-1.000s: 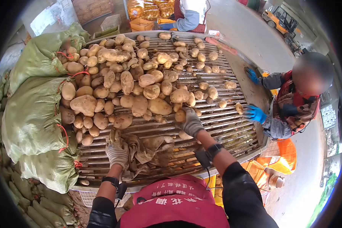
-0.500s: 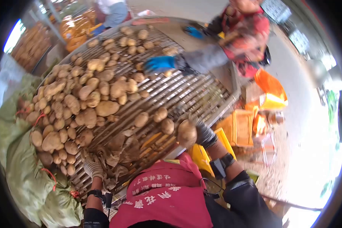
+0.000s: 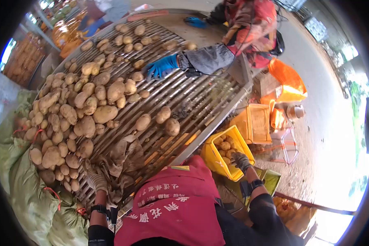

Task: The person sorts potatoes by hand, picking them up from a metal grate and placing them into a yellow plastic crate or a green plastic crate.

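Pale floor (image 3: 311, 82) running off to the right. Across the left, slatted table (image 3: 188, 102), probably gapped for easier cleaning. At its left edge, green woven sacks (image 3: 18, 184). Heaped alongside, potatoes (image 3: 105, 114); more inside the yellow plastic crate (image 3: 214, 162) at near right, likely placed for easy reach. Near left, crumpled cloth (image 3: 125, 156) against the gloved left hand (image 3: 96, 180), grip unclear. Gloved right hand (image 3: 241, 160) inside the crate, over potatoes; grasping or released, cannot tell.

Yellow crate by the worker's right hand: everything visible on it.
The yellow crate looks like plastic, open-topped, with rim and walls showing; its base is hidden. It sits beside the slatted table, holding several potatoes. The gloved right hand is over its edge; contact is unclear.
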The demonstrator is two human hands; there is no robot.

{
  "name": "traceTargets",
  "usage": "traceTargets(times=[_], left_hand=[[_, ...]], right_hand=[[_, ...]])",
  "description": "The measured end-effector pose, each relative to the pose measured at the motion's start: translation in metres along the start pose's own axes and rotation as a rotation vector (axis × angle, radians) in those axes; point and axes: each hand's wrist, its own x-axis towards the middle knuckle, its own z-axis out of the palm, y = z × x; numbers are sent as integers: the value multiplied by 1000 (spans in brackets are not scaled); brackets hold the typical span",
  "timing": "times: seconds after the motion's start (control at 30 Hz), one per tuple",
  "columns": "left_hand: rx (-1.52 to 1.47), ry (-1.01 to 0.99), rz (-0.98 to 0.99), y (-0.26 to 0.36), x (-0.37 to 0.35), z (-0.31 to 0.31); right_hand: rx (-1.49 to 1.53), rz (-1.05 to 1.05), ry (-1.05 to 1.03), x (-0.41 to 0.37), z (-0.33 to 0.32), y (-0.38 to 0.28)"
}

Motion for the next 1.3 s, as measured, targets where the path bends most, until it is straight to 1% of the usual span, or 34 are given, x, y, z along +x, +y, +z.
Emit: traceTargets(times=[0.03, 0.07, 0.1, 0.17, 0.2, 0.23, 0.3, 0.33, 0.37, 0.4, 0.43, 0.47, 0.5, 0.53, 0.57, 0.6, 0.63, 0.7, 0.77, 0.8, 0.87, 0.9, 0.97, 1.0, 1.03, 1.1, 1.17, 1.2, 1.23, 1.3], left_hand=[[-24, -54, -43, -3, 1, 0], [-39, 14, 26, -16, 3, 13], [-36, 43, -11, -20, 4, 15], [153, -70, -78, -16, 4, 13], [126, -70, -75, -7, 1, 6], [121, -56, -109, 0, -1, 0], [51, -13, 2, 12, -2, -10], [9, -62, -30, 14, -2, -14], [5, -50, -68, 16, -2, -16], [-14, -61, -73, 19, -2, -18], [-36, -75, -74, 21, -2, -19], [-41, -102, -77, 21, -2, -20], [-47, -97, -102, 21, -3, -18], [-5, -59, -45, 19, -3, -17], [41, -22, 9, 17, -5, -17], [-1, -49, -36, 21, -4, -21], [-1, -49, -66, 22, -4, -22], [-31, -47, -26, 20, -3, -22], [-69, -35, -52, 22, -3, -25], [-54, -61, -62, 24, -1, -28], [-42, -98, -73, 27, 0, -31], [-86, -68, -49, 23, -1, -26], [-53, -66, -53, 23, -1, -28], [-54, -85, -72, 25, -2, -29], [-53, -95, -66, 25, -2, -31], [-99, -100, -83, 28, 0, -31], [-82, -72, -66, 30, -1, -32], [-53, -62, -66, 30, -1, -31], [-24, -56, -62, 31, -2, -30], [-9, 46, 19, 27, -4, -24]], right_hand=[[24, -154, 133, -1, 2, -4], [-221, -355, 246, 15, -5, -11], [-459, -567, 359, 37, -11, -24], [-75, -765, 446, 55, -8, -77], [-2, -925, 474, 13, 2, -134], [-81, -871, 490, -52, 18, -204], [162, -1097, 406, -25, 39, -238], [-64, -1171, 331, -32, 50, -263], [-293, -1236, 254, -51, 66, -289], [-468, -1412, 265, -74, 90, -317], [-543, -1394, 150, -86, 114, -343], [-651, -1490, 172, -90, 137, -366], [-739, -1405, 7, -106, 152, -397], [-728, -1504, 5, -88, 177, -416], [-839, -1511, 20, -76, 196, -439], [-937, -1580, 78, -68, 215, -460], [-1003, -1644, 88, -59, 233, -482], [-1235, -1563, 144, -65, 264, -516], [-1330, -1443, 49, -47, 288, -535], [-1344, -1453, 35, -42, 293, -537], [-1378, -1344, 68, -54, 289, -538], [-1233, -1456, 12, -41, 285, -537], [-1038, -1410, -146, -34, 275, -532], [-781, -1395, -280, -20, 270, -519], [-593, -1334, -450, -43, 257, -506], [-220, -1061, -833, -58, 228, -473], [286, -704, -1074, -64, 209, -425], [382, -522, -1172, -72, 198, -405], [496, -456, -1224, -87, 190, -391], [755, -303, -1265, -82, 173, -356]])
